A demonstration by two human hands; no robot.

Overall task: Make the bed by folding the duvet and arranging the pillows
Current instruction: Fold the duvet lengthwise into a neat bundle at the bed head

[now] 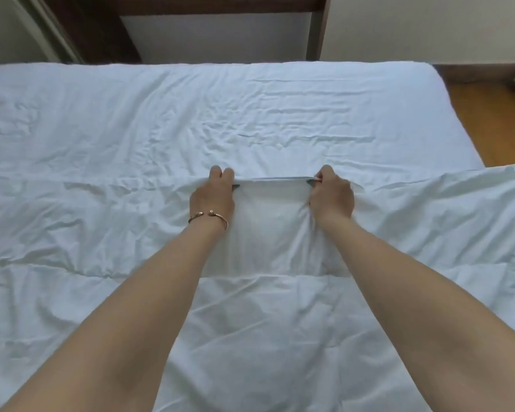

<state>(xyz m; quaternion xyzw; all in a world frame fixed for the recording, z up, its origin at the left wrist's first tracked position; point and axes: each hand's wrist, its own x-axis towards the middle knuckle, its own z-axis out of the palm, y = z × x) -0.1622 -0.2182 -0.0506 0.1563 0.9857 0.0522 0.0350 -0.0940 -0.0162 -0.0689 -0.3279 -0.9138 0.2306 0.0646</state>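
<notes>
A white duvet (101, 239) covers the near half of the bed, and its far edge runs across the middle of the view. My left hand (213, 194) and my right hand (332, 194) both grip that edge, about a hand's width apart, with the cloth pulled taut between them. Beyond the edge lies the wrinkled white sheet (220, 114) on the mattress. A gold bracelet sits on my left wrist. No pillow is in view.
A dark wooden frame (101, 28) with a white panel stands past the far side of the bed. Wooden floor (494, 120) shows at the right, beside the mattress corner. The duvet hangs over the bed's right side.
</notes>
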